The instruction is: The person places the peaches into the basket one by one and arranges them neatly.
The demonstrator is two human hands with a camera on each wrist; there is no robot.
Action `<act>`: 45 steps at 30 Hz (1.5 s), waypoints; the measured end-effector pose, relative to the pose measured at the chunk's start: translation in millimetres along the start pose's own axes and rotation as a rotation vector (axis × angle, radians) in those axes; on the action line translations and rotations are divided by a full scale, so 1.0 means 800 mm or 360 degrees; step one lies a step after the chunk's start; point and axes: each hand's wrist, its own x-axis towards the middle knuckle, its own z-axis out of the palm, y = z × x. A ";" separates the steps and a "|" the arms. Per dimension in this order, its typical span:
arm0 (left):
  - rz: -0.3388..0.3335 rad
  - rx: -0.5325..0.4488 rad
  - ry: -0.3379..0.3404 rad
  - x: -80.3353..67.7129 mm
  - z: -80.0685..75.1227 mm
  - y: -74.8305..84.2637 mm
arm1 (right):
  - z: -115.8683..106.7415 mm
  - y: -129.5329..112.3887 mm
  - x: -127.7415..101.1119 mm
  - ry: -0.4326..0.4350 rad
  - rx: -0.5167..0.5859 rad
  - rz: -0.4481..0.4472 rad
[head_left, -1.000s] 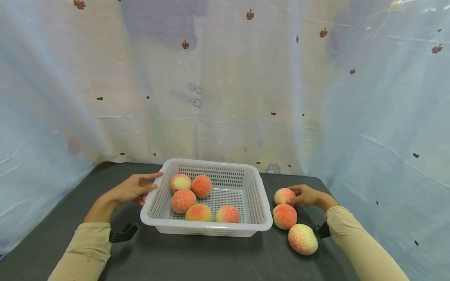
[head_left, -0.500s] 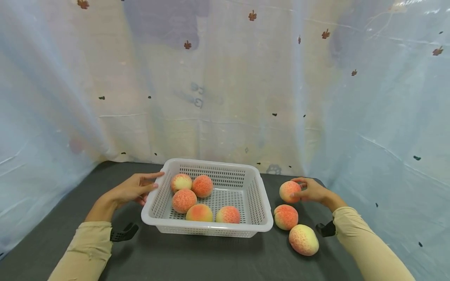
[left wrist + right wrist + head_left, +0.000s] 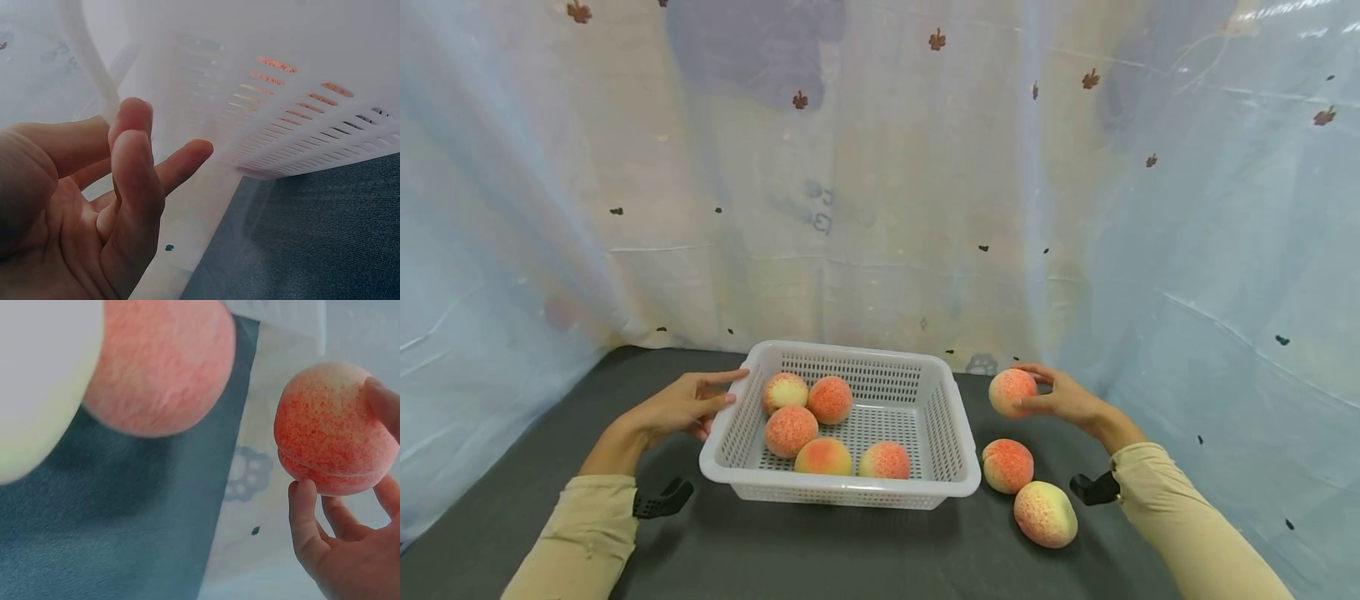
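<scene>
My right hand [image 3: 1063, 398] holds a peach [image 3: 1011, 392] above the table, thumb on one side and fingers on the other. In the right wrist view this orange-red speckled peach [image 3: 337, 428] sits between the fingertips. My left hand [image 3: 677, 406] pinches the left rim of a white plastic basket [image 3: 850, 492]; the left wrist view has the fingers [image 3: 134, 169] at the rim, beside the slotted wall [image 3: 281, 106]. Inside the basket lie several peaches [image 3: 792, 430], mostly toward the left and front. Beside its right end, a red peach [image 3: 1008, 466] and a yellowish peach [image 3: 1046, 514] rest on the table.
A dark grey table [image 3: 820, 554] lies under everything. Behind and at both sides hangs a pale plastic curtain [image 3: 880, 208] with small leaf marks. Black straps with mounts, such as the left wrist mount [image 3: 664, 498], sit on both wrists.
My right hand has lifted the farthest of the peaches beside the basket off the table, moving it up and away from the other two. My left hand and the basket have stayed in place.
</scene>
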 end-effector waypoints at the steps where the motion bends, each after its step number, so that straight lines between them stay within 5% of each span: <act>1: -0.0001 0.0001 -0.0001 0.000 0.000 0.000 | 0.001 -0.003 0.000 0.0002 0.0000 -0.0013; 45: -0.0011 0.0004 0.0005 -0.001 0.001 0.002 | 0.073 -0.098 0.017 -0.0245 0.0074 -0.0374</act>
